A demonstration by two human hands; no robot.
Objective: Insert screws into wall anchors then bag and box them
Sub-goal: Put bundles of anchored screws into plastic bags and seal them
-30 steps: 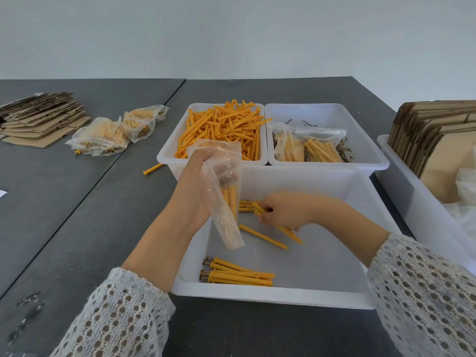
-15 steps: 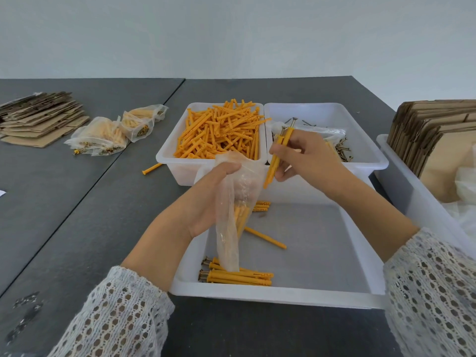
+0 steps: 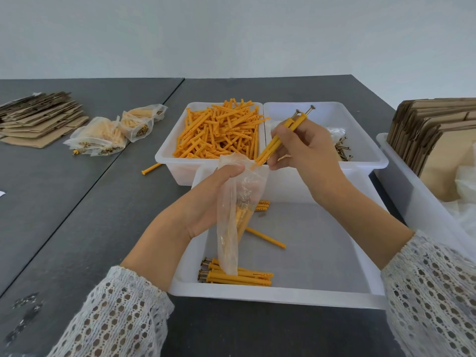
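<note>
Right hand (image 3: 304, 148) lowered anchors (image 3: 280, 135) to bag (image 3: 237, 202) mouth.

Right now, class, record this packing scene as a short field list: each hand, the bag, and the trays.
left hand: holds the clear bag open at its mouth
right hand: pinches two orange anchors with screws, lower tips at the bag mouth
bag contents: a few anchors already inside
near tray: more assembled anchors lying loose
far trays: loose anchors; loose screws
</note>
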